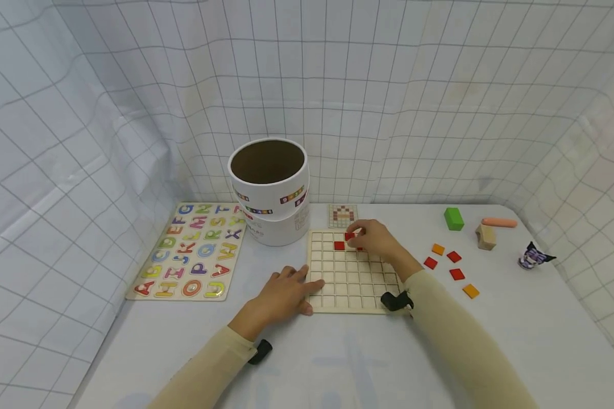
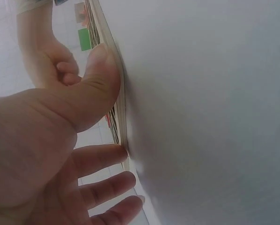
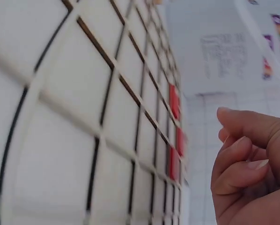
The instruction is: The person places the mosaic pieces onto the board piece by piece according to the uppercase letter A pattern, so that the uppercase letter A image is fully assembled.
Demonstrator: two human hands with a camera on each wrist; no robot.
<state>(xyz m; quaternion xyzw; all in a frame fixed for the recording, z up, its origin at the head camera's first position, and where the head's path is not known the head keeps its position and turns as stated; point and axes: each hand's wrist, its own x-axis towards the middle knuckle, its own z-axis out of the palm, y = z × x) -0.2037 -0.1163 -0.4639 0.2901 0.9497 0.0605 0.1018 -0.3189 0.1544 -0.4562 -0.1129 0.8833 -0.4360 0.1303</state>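
A pale wooden grid board (image 1: 332, 289) lies flat in the middle. My left hand (image 1: 286, 292) rests at its left edge, fingers spread; in the left wrist view the thumb (image 2: 100, 70) lies over the rim and the fingertips reach the board's side. Over the far part of the board, my right hand (image 1: 376, 238) is bent down, thumb and index finger slightly apart beside a red square tile (image 1: 349, 236). A second red tile (image 1: 340, 246) sits in a nearby cell; a third is partly covered by that hand. In the right wrist view no tile shows between the fingers (image 3: 243, 124).
Loose red (image 1: 457, 274) and orange tiles (image 1: 471, 291) lie right of the board. Beyond are a green block (image 1: 453, 219), a wooden block (image 1: 486, 237), an orange stick (image 1: 498, 222) and a purple wrapped item (image 1: 534, 257). A pattern card (image 1: 343, 216), white bucket (image 1: 271, 221) and alphabet board (image 1: 184, 261) stand around.
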